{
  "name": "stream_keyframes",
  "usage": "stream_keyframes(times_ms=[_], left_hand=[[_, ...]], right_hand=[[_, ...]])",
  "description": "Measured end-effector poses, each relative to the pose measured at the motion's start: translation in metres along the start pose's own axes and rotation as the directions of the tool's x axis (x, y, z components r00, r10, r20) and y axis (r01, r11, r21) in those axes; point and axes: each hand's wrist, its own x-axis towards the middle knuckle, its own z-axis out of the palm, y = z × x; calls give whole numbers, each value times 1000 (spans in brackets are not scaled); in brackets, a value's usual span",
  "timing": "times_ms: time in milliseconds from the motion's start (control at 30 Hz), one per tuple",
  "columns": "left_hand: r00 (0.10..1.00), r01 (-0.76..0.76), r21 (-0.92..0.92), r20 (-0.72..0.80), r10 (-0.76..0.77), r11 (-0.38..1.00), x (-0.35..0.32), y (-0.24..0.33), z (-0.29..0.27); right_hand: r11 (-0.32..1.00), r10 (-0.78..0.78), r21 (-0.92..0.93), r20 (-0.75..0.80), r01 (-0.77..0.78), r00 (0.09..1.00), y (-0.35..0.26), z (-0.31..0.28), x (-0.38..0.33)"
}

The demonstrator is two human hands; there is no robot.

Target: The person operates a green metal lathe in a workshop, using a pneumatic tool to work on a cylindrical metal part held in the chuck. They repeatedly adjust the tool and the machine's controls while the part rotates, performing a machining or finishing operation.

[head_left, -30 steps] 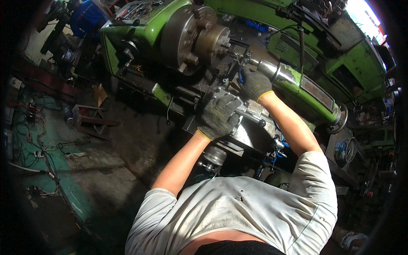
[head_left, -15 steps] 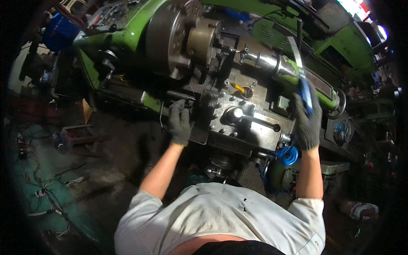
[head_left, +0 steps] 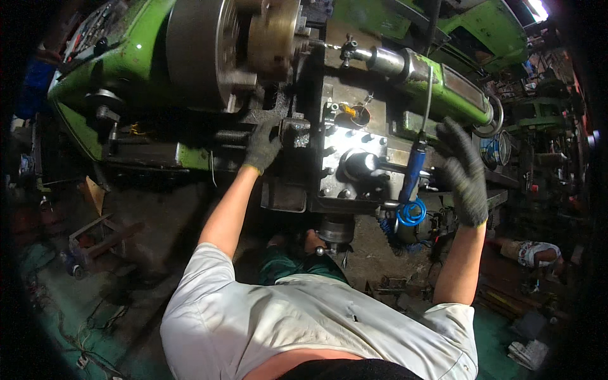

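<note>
I stand over a green lathe with its big dark chuck at upper left. My gloved left hand curls over the left edge of the grey carriage, just below the chuck. My gloved right hand hangs with spread fingers to the right of a blue air gun; it is blurred and holds nothing. The air gun hangs upright beside the shiny tool post, its coiled blue hose below it.
The green tailstock with a steel quill lies at upper right, and a handwheel sits just past my right hand. Scrap wood and cables litter the dark floor at left. Rags lie at lower right.
My left hand has gone from the tool post to the carriage's left edge. My right hand swung out to the right, held the blue air gun, then let it go.
</note>
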Motion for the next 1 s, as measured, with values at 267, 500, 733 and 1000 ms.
stream_keyframes(times_ms=[267,500,733,1000], left_hand=[[933,338,580,-312,-182,741,-93,-74,-40],[963,245,492,-220,-153,835,-115,-89,-43],[874,-466,79,198,444,881,85,66,2],[595,-736,76,547,589,673,143,129,89]], right_hand=[[967,65,-251,94,-40,993,95,27,83],[824,-237,-372,458,428,856,106,89,141],[724,-211,-553,392,413,895,113,97,161],[990,-95,-104,-6,94,995,162,44,122]])
